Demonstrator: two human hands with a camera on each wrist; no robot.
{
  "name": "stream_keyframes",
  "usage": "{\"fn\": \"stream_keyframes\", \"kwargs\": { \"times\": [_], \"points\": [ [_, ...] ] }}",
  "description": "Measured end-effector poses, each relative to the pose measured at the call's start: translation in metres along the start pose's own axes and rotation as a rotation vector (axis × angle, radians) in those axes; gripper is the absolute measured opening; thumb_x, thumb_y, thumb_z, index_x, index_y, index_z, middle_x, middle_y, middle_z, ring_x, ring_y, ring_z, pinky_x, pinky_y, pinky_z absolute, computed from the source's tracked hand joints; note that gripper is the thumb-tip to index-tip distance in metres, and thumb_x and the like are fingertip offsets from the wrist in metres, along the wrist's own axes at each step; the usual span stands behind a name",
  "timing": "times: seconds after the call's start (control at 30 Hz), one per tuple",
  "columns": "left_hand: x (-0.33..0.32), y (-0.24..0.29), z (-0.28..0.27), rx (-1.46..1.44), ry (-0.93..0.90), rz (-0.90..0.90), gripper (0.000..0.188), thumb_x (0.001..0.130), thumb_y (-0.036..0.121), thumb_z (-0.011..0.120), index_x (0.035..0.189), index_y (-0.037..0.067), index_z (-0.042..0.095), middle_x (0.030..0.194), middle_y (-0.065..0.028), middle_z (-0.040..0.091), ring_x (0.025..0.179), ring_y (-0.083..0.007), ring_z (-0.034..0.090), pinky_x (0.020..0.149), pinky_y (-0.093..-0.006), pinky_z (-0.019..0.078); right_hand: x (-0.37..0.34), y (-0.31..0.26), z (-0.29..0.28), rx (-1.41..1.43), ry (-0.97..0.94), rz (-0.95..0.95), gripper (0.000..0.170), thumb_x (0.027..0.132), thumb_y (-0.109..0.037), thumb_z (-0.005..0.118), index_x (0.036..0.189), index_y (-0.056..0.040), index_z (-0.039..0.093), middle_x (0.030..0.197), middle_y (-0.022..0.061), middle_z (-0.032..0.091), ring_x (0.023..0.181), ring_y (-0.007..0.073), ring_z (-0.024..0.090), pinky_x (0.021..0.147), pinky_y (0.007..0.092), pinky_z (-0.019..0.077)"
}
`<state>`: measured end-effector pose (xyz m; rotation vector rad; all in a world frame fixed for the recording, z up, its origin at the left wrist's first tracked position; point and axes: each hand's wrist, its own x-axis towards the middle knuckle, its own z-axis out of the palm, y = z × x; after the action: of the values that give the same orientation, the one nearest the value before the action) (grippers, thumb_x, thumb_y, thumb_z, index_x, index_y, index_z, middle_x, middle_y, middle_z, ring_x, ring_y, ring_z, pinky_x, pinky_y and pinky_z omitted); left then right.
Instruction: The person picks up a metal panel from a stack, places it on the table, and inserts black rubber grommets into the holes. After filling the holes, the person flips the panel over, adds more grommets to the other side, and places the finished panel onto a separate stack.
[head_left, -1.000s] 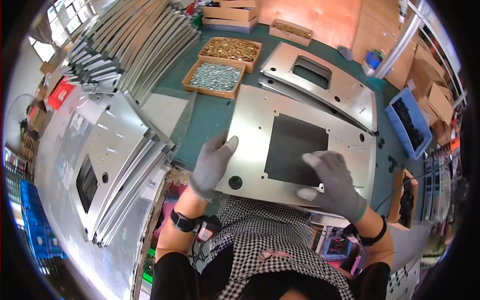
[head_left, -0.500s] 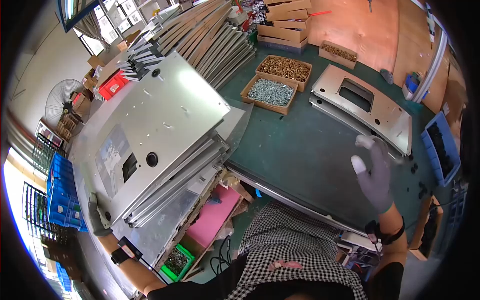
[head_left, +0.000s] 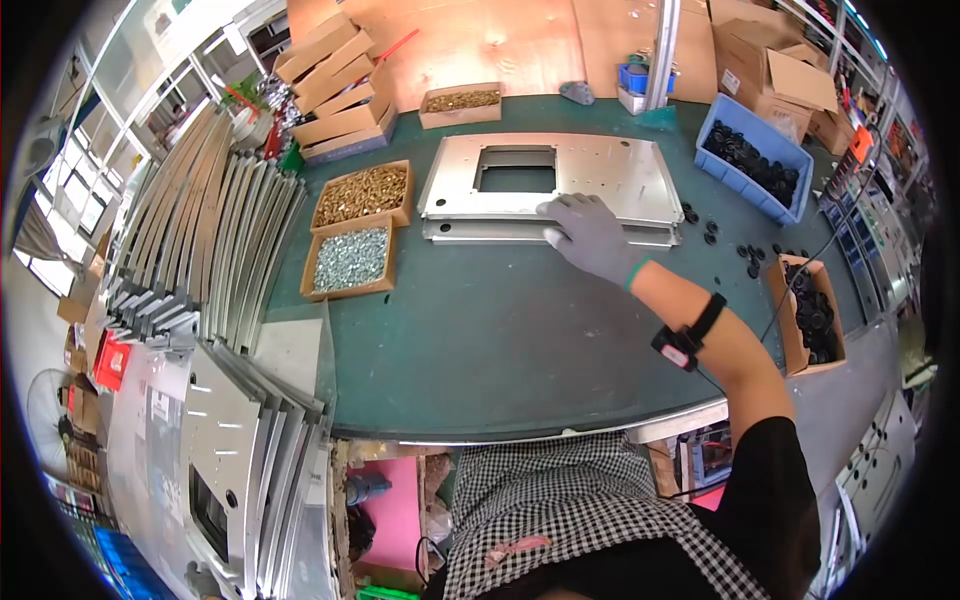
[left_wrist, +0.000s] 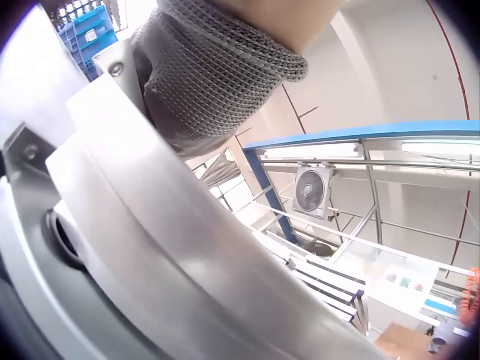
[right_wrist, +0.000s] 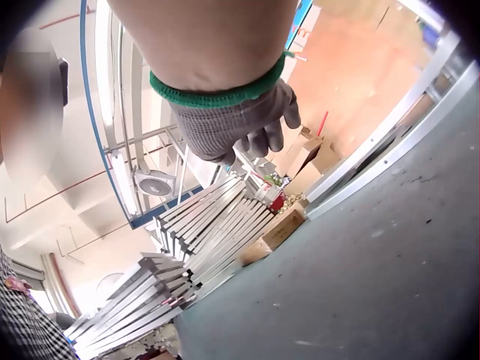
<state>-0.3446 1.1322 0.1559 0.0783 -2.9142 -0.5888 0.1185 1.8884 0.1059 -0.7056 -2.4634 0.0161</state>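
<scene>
In the head view my right hand (head_left: 590, 237), in a grey glove, reaches over the table to the front edge of a flat metal panel (head_left: 610, 175) with a rectangular cutout. Its fingers are lightly bent, with the fingertips right at that edge; another metal panel (head_left: 480, 230) lies underneath. My left hand (head_left: 205, 580), also gloved, is at the near end of a stack of similar panels (head_left: 228, 425) on the left. The left wrist view puts this glove (left_wrist: 202, 75) against a panel's bent edge (left_wrist: 172, 217), which hides the fingers, so I cannot tell their grip.
Boxes of brass-coloured pieces (head_left: 362, 193) and silver pieces (head_left: 350, 260) stand left of the panels. On the right are a blue bin (head_left: 755, 165) and a cardboard box (head_left: 808, 310) of black parts, with loose black rings (head_left: 750, 262) nearby. More metal panels (head_left: 190, 230) lean at far left.
The panel both hands held over the table has moved left onto the stack. My right hand has let go and reached to the panels at the back; my left hand stays by the stack. The view has swung.
</scene>
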Motion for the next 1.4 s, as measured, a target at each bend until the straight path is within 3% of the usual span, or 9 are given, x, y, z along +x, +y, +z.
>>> {"fn": "stream_keyframes", "kwargs": {
  "times": [0.33, 0.37, 0.4, 0.53, 0.77, 0.87, 1.03, 1.3, 1.4],
  "points": [
    [-0.155, 0.27, -0.014, -0.248, 0.363, 0.791, 0.023, 0.097, 0.011, 0.058, 0.113, -0.003, 0.066, 0.105, -0.0186, 0.068, 0.095, -0.0318, 0.061, 0.09, -0.041, 0.0476, 0.083, 0.033, 0.008, -0.174, -0.519, 0.104, 0.04, 0.081, -0.048, 0.069, 0.093, -0.0099, 0.068, 0.1, 0.0116, 0.066, 0.103, 0.0286, 0.062, 0.093, 0.0416, 0.0418],
    [-0.127, 0.258, 0.025, -0.449, 0.396, 0.759, 0.049, 0.098, 0.038, 0.058, 0.127, -0.002, 0.056, 0.107, -0.0044, 0.062, 0.091, -0.0147, 0.059, 0.082, -0.028, 0.0463, 0.088, 0.046, 0.015, -0.195, -0.444, 0.088, 0.047, 0.081, -0.057, 0.065, 0.086, -0.0096, 0.069, 0.09, 0.012, 0.068, 0.092, 0.0293, 0.065, 0.091, 0.0417, 0.0414],
    [-0.186, 0.308, 0.003, -0.187, 0.321, 0.872, 0.021, 0.097, 0.01, 0.058, 0.11, -0.003, 0.068, 0.101, -0.0181, 0.069, 0.098, -0.0306, 0.062, 0.091, -0.0403, 0.0475, 0.095, 0.053, 0.009, -0.207, -0.415, 0.058, 0.047, 0.081, -0.057, 0.064, 0.085, -0.0106, 0.068, 0.087, 0.0117, 0.067, 0.089, 0.0294, 0.064, 0.09, 0.041, 0.0413],
    [-0.229, 0.359, 0.057, -0.496, -0.132, 1.094, 0.029, 0.096, 0.017, 0.062, 0.118, 0.0, 0.066, 0.113, -0.018, 0.069, 0.103, -0.0283, 0.064, 0.096, -0.0416, 0.0467, 0.098, 0.04, -0.036, -0.219, -0.263, -0.061, 0.048, 0.082, -0.059, 0.062, 0.084, -0.0117, 0.064, 0.081, 0.0113, 0.065, 0.081, 0.0293, 0.062, 0.085, 0.04, 0.0411],
    [-0.253, 0.428, 0.169, -1.347, -1.596, 0.31, 0.103, 0.085, 0.08, 0.04, 0.149, 0.0, 0.031, 0.124, -0.014, 0.057, 0.107, -0.0255, 0.059, 0.089, -0.0406, 0.0502, -0.033, -0.083, -0.099, -0.047, -0.312, -0.248, 0.059, 0.079, -0.056, 0.065, 0.101, -0.0021, 0.059, 0.095, 0.0114, 0.061, 0.091, 0.0302, 0.056, 0.089, 0.0416, 0.0427],
    [-0.276, 0.434, 0.18, -1.288, -1.621, 0.167, 0.072, 0.094, 0.057, 0.05, 0.139, 0.001, 0.044, 0.121, -0.0133, 0.062, 0.106, -0.0263, 0.063, 0.088, -0.037, 0.0548, -0.097, -0.125, -0.071, -0.137, -0.476, -0.36, 0.061, 0.076, -0.053, 0.069, 0.104, -0.0007, 0.058, 0.094, 0.0095, 0.06, 0.09, 0.025, 0.056, 0.087, 0.0381, 0.0415],
    [-0.292, 0.434, 0.205, -1.192, -1.709, 0.272, 0.057, 0.088, 0.031, 0.058, 0.134, -0.002, 0.047, 0.117, -0.0168, 0.063, 0.103, -0.0273, 0.065, 0.088, -0.038, 0.0537, -0.139, -0.099, -0.072, 0.366, -0.328, -0.039, 0.052, 0.078, -0.046, 0.07, 0.112, -0.0077, 0.06, 0.099, 0.0098, 0.061, 0.099, 0.0292, 0.057, 0.094, 0.0432, 0.0397],
    [-0.305, 0.445, 0.182, -1.121, -1.694, 0.199, 0.061, 0.086, 0.034, 0.059, 0.134, -0.002, 0.046, 0.117, -0.0185, 0.062, 0.103, -0.0303, 0.064, 0.087, -0.0402, 0.054, -0.215, 0.07, -0.19, -0.119, 0.259, 0.878, 0.021, 0.087, -0.024, 0.063, 0.101, -0.0085, 0.067, 0.09, 0.0135, 0.069, 0.086, 0.0314, 0.068, 0.077, 0.0391, 0.0537],
    [-0.306, 0.449, 0.186, -1.092, -1.734, 0.194, 0.062, 0.086, 0.034, 0.06, 0.133, -0.003, 0.046, 0.116, -0.0187, 0.062, 0.102, -0.0308, 0.065, 0.087, -0.0394, 0.0542, -0.269, 0.119, -0.234, -0.398, 0.105, 1.194, 0.022, 0.089, -0.026, 0.058, 0.101, -0.0105, 0.068, 0.094, 0.0139, 0.07, 0.09, 0.0337, 0.067, 0.082, 0.0409, 0.0523]
  ]
}}
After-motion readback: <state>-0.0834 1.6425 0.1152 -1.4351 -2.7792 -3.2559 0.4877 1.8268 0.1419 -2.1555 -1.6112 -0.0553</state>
